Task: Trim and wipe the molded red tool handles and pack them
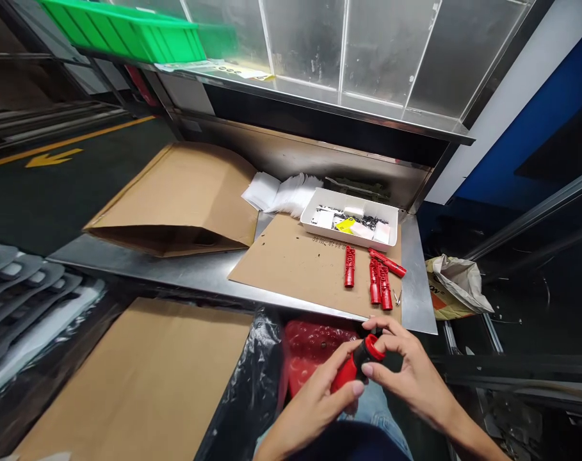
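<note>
My left hand [319, 397] grips a red plastic handle-shaped part [353, 366] low in the view, over my lap. My right hand [406, 362] pinches the black end piece [370, 349] at the top of that same part. Several more red parts [374, 275] lie on a cardboard sheet [291, 262] on the steel bench, just beyond my hands. Beside them lies a small screw [397, 296]. A white tray [351, 221] with small black screws and little bags sits behind the red parts.
A big brown cardboard flap [175, 198] lies at the bench's left. A plastic bag of red parts [310, 349] hangs below the bench edge. White bags [281, 192] are stacked by the tray. A green bin [122, 29] sits on the upper shelf. Crumpled paper [456, 282] lies to the right.
</note>
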A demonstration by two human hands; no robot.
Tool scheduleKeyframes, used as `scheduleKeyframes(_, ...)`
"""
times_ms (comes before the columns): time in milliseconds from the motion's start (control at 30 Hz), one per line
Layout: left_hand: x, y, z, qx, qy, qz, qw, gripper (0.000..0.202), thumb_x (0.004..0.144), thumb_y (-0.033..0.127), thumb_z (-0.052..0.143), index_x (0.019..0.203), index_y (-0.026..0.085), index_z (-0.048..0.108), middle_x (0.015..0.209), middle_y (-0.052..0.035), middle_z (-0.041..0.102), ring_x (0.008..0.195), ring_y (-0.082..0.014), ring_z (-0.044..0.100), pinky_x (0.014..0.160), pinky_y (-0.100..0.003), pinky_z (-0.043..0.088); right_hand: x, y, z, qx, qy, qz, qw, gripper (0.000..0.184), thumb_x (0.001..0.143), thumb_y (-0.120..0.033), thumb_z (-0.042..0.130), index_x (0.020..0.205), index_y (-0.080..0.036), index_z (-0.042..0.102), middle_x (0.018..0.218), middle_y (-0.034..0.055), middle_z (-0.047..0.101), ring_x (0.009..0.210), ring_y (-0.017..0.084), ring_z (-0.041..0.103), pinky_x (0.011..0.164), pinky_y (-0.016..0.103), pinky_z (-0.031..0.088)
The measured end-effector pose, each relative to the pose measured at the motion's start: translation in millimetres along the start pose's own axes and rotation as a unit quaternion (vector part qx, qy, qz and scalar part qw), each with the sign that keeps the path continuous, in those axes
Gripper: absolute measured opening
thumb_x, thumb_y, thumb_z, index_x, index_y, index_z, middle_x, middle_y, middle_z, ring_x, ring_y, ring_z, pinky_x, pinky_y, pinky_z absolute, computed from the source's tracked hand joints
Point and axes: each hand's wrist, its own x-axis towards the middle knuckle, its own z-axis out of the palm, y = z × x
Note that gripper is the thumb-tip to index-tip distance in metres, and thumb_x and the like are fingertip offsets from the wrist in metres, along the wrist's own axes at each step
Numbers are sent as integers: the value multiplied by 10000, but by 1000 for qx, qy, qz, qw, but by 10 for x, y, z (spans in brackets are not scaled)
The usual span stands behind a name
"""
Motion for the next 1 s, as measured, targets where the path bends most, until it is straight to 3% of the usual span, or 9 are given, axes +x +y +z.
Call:
scheduleKeyframes(233,-5,3,-17,16,-12,0,1000,573,868,485,602,1381,280,448,1047,-32,580,759,-155,509,757,-310,434,5,74,-86,71,-122,-41,989,241,864,-469,636,860,-229,644,1315,75,559,1334,238,423,1136,416,318)
scheduleKeyframes(333,-7,-51,-19,-18,-15,-8,1000,624,858,515,609,1391,245,428,861,-6,586,738,-161,534,764,-311,453,3,23,-123,78,-144,-1,986,293,837,-509,651,840,-216,642,1327,82,548,1308,258,464,1123,418,341)
scheduleKeyframes(400,-6,-95,-16,-76,-25,-28,996,681,848,530,622,1410,231,380,781,20,558,676,-142,540,689,-286,460,7,-2,-158,52,-125,13,991,266,811,-475,691,873,-222,635,1355,76,530,1322,268,452,1127,413,334)
scheduleKeyframes(500,-7,-151,-10,-138,-26,-43,989,697,821,552,654,1388,244,389,873,9,582,626,-102,557,601,-240,450,22,7,-237,0,-21,-2,1000,238,829,-431,675,950,-250,579,1372,69,515,1338,260,430,1126,420,322)
scheduleKeyframes(633,-16,-180,-2,-175,-23,-44,983,661,815,565,657,1349,245,432,936,-10,608,587,-75,556,542,-214,432,20,29,-327,-62,105,-18,992,256,913,-463,542,792,-238,546,1320,82,543,1267,263,486,1100,454,325)
scheduleKeyframes(867,-20,-162,-17,-203,-42,-14,978,663,805,519,693,1352,245,438,944,-11,612,615,-81,577,598,-231,448,-60,-21,-245,-64,61,-37,995,254,947,-449,512,826,-242,597,1283,65,590,1246,245,515,1053,386,383)
scheduleKeyframes(1000,-10,-147,-51,-178,-36,-13,983,710,810,506,691,1393,240,387,908,2,606,644,-97,579,657,-258,455,-68,-19,-198,17,27,-23,999,268,943,-433,545,1161,-292,611,1251,44,631,1138,200,614,1006,343,467)
